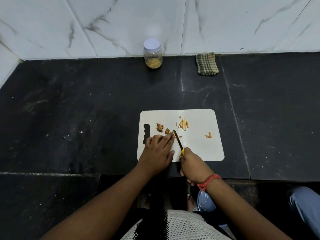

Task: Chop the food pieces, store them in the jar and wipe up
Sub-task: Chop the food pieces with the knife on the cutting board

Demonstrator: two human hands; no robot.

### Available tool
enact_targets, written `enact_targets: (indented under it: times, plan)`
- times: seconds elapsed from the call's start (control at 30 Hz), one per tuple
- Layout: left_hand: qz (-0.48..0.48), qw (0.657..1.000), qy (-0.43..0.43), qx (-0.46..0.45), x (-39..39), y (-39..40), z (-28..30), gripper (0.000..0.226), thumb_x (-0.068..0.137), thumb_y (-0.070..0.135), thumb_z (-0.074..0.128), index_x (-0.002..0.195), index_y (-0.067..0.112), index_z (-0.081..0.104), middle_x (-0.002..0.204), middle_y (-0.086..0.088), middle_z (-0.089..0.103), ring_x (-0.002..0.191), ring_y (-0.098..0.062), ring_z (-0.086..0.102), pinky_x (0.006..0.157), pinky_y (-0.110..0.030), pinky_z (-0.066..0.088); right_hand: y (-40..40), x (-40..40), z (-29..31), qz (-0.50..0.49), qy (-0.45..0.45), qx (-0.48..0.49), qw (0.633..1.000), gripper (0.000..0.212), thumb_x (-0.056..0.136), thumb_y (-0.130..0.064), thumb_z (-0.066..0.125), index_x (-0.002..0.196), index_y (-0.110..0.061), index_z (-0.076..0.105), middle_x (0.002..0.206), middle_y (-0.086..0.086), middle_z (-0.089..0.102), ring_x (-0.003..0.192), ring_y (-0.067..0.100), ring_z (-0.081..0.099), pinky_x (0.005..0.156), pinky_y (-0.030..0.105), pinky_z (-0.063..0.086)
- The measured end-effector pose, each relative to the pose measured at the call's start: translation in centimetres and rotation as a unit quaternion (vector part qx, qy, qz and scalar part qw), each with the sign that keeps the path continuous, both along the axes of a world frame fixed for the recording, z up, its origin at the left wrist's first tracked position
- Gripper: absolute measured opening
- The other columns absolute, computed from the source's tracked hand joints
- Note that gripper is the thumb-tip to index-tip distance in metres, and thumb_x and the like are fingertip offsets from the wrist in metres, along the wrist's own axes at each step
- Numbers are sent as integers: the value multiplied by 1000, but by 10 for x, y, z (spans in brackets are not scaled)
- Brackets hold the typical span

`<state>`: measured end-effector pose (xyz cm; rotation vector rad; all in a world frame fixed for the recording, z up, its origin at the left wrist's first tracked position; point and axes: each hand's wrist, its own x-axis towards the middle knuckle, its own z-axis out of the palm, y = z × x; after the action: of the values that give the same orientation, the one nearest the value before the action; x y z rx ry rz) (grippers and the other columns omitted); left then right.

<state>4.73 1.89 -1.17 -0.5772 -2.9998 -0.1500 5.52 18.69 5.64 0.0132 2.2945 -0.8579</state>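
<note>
Left hand (160, 149) pins food piece (173, 133); right hand (192, 166) grips knife (178, 140).

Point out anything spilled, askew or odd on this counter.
Nothing is spilled: every food piece lies on the cutting board. The board sits slightly askew to the counter edge, and one scrap lies apart near its right side. The jar stands upright and lidded by the wall, the cloth folded beside it.

One cutting board (199, 149), one knife (178, 140), one jar (153, 53), one folded cloth (206, 63), two hands (158, 153).
</note>
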Motion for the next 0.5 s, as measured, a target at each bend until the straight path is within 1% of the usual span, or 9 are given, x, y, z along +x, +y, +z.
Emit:
enact_targets:
  times: [0.1,0.17,0.23,0.27,0.33,0.4,0.47,0.5]
  plan:
    - [-3,1000,5,1,0,0,0,55,99,43,42,145,14,51,155,-2,42,117,-24,48,91,-43,40,-1,0,2,13,1,3,1000,9,98,-6,35,93,-14,35,72,13,59,37,16,45,30,21,33]
    - [-5,1000,9,-1,-1,0,0,56,99,43,42,145,14,51,157,-1,42,116,-23,47,90,-43,39,-2,0,3,29,0,14,999,12,96,-1,37,93,-13,34,69,10,56,35,13,45,28,20,31]
    - [-5,1000,8,-3,-1,0,0,56,98,43,43,146,14,51,157,-1,42,116,-23,48,89,-43,39,-3,-3,2,44,-2,23,999,21,96,2,38,85,-15,32,68,8,54,28,6,43,27,20,30]
    - [-5,1000,6,-3,-2,0,-1,56,98,44,43,146,14,51,157,-1,43,116,-23,48,89,-43,39,-3,-5,0,47,-3,25,999,27,97,1,38,80,-18,30,69,8,54,27,4,43,28,19,31]
    - [-4,1000,4,-2,-2,0,-1,56,98,44,44,145,14,52,155,-1,44,116,-24,49,89,-43,39,-2,-8,-1,69,1,47,997,32,96,0,42,77,-21,28,74,6,56,40,7,46,33,16,31]
    - [-2,1000,3,-1,-3,0,-1,56,98,44,44,145,14,53,154,-1,46,116,-24,50,89,-43,40,-1,-9,-3,97,5,73,993,28,92,4,48,82,-15,31,70,1,52,49,7,41,33,15,31]
    - [2,1000,2,-2,-3,1,0,57,97,44,44,144,14,53,154,-1,47,115,-24,50,88,-43,40,1,-9,-6,96,17,83,992,24,90,6,53,94,-9,35,66,-3,48,52,6,41,35,16,28]
    - [3,1000,4,-2,-3,1,0,57,97,44,44,144,14,53,154,-1,47,115,-24,50,88,-42,40,1,-9,-6,104,29,93,990,25,89,4,56,101,-7,38,65,-4,46,53,5,41,38,17,26]
